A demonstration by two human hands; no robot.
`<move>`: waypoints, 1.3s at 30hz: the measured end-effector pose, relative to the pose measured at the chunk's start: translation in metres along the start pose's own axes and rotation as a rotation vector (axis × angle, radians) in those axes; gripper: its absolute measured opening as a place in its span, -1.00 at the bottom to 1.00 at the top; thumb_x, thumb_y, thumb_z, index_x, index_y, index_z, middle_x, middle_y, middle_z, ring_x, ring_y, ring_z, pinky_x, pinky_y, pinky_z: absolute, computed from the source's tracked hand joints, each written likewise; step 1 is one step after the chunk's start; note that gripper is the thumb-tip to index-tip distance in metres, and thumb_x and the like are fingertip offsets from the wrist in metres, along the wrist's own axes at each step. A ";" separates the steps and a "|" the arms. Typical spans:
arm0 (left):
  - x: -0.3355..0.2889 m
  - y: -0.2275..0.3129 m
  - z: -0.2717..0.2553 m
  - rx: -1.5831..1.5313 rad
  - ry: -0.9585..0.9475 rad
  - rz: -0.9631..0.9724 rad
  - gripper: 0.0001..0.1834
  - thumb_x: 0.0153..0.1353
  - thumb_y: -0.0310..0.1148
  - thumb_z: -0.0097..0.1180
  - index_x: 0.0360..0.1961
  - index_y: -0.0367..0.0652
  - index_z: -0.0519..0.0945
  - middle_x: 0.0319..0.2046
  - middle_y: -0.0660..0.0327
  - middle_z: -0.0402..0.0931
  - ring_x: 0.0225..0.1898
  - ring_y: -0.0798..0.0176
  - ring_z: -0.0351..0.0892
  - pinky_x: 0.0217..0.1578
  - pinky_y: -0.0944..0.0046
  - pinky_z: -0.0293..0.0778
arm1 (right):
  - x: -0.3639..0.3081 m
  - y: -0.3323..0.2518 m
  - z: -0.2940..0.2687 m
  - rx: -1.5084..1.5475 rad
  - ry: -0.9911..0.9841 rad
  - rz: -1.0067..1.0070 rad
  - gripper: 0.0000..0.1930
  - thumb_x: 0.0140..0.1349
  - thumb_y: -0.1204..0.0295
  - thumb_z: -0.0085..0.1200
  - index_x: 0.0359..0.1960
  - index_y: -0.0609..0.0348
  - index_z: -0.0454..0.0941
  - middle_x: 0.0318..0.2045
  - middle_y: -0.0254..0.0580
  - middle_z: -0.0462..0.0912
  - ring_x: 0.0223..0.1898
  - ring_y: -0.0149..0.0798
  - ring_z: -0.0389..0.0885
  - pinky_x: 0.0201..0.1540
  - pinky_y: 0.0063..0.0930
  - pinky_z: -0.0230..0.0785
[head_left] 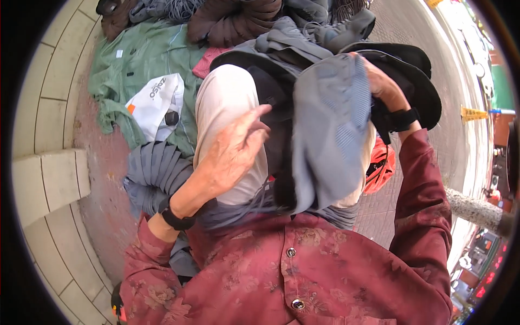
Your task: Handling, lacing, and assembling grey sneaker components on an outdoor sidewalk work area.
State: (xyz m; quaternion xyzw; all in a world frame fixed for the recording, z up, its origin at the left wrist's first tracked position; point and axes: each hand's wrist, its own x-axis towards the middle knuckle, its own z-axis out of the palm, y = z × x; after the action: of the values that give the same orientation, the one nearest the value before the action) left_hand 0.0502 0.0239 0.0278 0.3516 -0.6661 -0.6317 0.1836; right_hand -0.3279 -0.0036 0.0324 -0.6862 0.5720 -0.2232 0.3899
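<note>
On the reddish pavement, a green garment is spread out; by its lower edge a curved stack of grey shoe uppers is set, and rightward an orange-red bag is placed.

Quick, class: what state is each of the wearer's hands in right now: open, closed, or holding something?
Left hand: open, holding nothing visible.
Right hand: holding the grey fabric piece, grip partly hidden behind it.

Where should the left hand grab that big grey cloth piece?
Probably best to pinch the long left edge of the grey cloth piece, coming from the left: that edge faces the left hand, which looks free, while the right hand is already at the upper right edge.
</note>
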 end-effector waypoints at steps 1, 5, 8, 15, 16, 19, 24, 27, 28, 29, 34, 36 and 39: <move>-0.002 0.003 0.002 -0.245 -0.132 -0.167 -0.47 0.48 -0.20 -0.13 0.36 -0.27 0.30 0.01 0.00 0.58 -0.01 0.14 0.63 0.01 0.22 0.56 | -0.006 0.002 -0.001 -0.006 -0.014 -0.002 -0.58 0.02 0.35 0.37 -0.11 0.36 0.63 -0.25 -0.15 0.73 -0.25 -0.33 0.63 -0.10 -0.41 0.49; -0.011 -0.008 0.015 -0.565 -0.300 -0.409 -0.36 0.51 -0.03 -0.10 0.45 -0.17 0.20 0.10 0.09 0.52 0.14 0.20 0.52 0.18 0.12 0.45 | -0.012 0.011 0.004 0.198 0.103 -0.097 -0.73 0.01 0.47 0.25 -0.23 0.35 0.61 -0.26 -0.31 0.62 -0.29 -0.44 0.56 -0.22 -0.41 0.48; -0.021 -0.008 0.024 -0.755 -0.301 -0.398 -0.34 0.51 0.00 -0.13 0.46 -0.19 0.19 0.17 0.04 0.50 0.24 0.15 0.45 0.25 0.05 0.38 | 0.005 0.019 -0.002 0.151 0.028 -0.003 -0.72 0.01 0.47 0.25 -0.22 0.34 0.61 -0.27 -0.32 0.62 -0.28 -0.45 0.56 -0.22 -0.42 0.48; -0.039 -0.002 0.001 -0.608 -0.484 -0.102 -0.07 0.38 0.22 -0.05 0.44 -0.39 0.15 0.45 -0.07 0.12 0.48 0.04 0.10 0.44 -0.07 0.01 | 0.025 0.032 0.014 0.014 -0.093 0.170 -0.70 0.01 0.48 0.24 -0.18 0.33 0.61 -0.28 -0.33 0.61 -0.28 -0.46 0.55 -0.23 -0.44 0.47; -0.039 0.004 0.001 -0.598 -0.502 -0.097 -0.07 0.38 0.22 -0.05 0.44 -0.39 0.15 0.45 -0.07 0.12 0.48 0.04 0.10 0.44 -0.07 0.01 | 0.025 0.037 0.011 -0.005 -0.097 0.203 -0.69 0.01 0.48 0.24 -0.18 0.33 0.61 -0.28 -0.33 0.61 -0.27 -0.46 0.55 -0.23 -0.44 0.47; -0.055 0.010 0.002 0.057 -0.157 0.221 -0.26 0.18 0.13 0.29 0.12 -0.33 0.55 0.17 -0.07 0.41 0.28 0.09 0.35 0.30 0.16 0.24 | 0.051 0.033 0.016 -0.036 -0.149 0.285 -0.68 0.01 0.48 0.24 -0.16 0.33 0.62 -0.29 -0.34 0.61 -0.27 -0.46 0.55 -0.23 -0.45 0.47; -0.049 0.034 0.022 -0.191 -0.203 -0.138 -0.23 0.04 -0.02 0.48 0.14 -0.36 0.53 0.16 -0.11 0.40 0.22 -0.03 0.40 0.15 0.14 0.39 | 0.034 0.020 0.015 -0.085 -0.285 0.428 -0.53 0.01 0.50 0.23 0.05 0.30 0.60 -0.22 -0.30 0.65 -0.24 -0.45 0.57 -0.24 -0.51 0.48; -0.064 0.010 0.040 0.437 0.159 0.157 -0.46 0.22 -0.20 0.36 0.09 -0.36 0.55 -0.02 0.06 0.62 -0.03 0.20 0.61 0.01 0.19 0.50 | 0.025 0.007 0.028 0.138 -0.279 0.372 -0.50 0.03 0.52 0.21 0.09 0.30 0.58 -0.18 -0.31 0.65 -0.24 -0.44 0.58 -0.24 -0.51 0.48; -0.062 0.006 0.039 0.437 0.153 0.177 -0.46 0.22 -0.20 0.36 0.09 -0.36 0.55 -0.02 0.06 0.62 -0.03 0.20 0.61 0.01 0.19 0.50 | 0.021 0.005 0.026 0.205 -0.266 0.355 -0.49 0.03 0.53 0.20 0.11 0.30 0.57 -0.17 -0.31 0.65 -0.24 -0.44 0.58 -0.24 -0.51 0.48; -0.059 0.003 0.037 0.087 0.171 0.051 -0.50 0.24 -0.23 0.35 0.08 -0.36 0.56 0.02 0.08 0.60 -0.02 0.20 0.61 -0.01 0.22 0.52 | 0.018 0.004 0.024 0.273 -0.254 0.336 -0.48 0.04 0.53 0.19 0.12 0.30 0.57 -0.16 -0.31 0.65 -0.24 -0.43 0.58 -0.24 -0.51 0.48; -0.057 -0.009 0.041 -0.866 0.203 -0.224 -0.39 0.26 -0.34 0.31 0.29 -0.24 0.39 0.15 0.18 0.51 0.09 0.18 0.58 0.02 0.16 0.59 | 0.001 0.000 0.018 0.648 -0.368 0.304 -0.49 0.21 0.63 0.14 0.24 0.33 0.43 0.09 -0.22 0.62 0.06 -0.32 0.58 0.20 -0.40 0.40; -0.052 -0.013 0.039 -0.905 0.151 -0.284 -0.32 0.28 -0.34 0.29 0.37 -0.19 0.28 0.17 0.16 0.49 0.13 0.15 0.56 0.09 0.03 0.57 | 0.006 0.014 0.015 0.674 -0.407 0.226 -0.46 0.28 0.61 0.13 0.31 0.34 0.35 0.23 -0.17 0.52 0.22 -0.29 0.48 0.33 -0.36 0.28; -0.052 -0.012 0.038 -1.075 0.121 -0.322 -0.35 0.32 -0.30 0.25 0.37 -0.19 0.29 0.21 0.12 0.45 0.20 0.09 0.51 0.17 -0.07 0.50 | 0.003 0.008 0.008 0.615 -0.472 0.196 -0.32 0.19 0.64 0.20 0.38 0.33 0.27 0.29 -0.16 0.47 0.27 -0.28 0.42 0.38 -0.37 0.22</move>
State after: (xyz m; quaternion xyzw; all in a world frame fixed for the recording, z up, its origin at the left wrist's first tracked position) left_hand 0.0622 0.0881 0.0210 0.3412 -0.1770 -0.8809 0.2761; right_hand -0.3265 -0.0050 0.0209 -0.5118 0.4362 -0.1821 0.7174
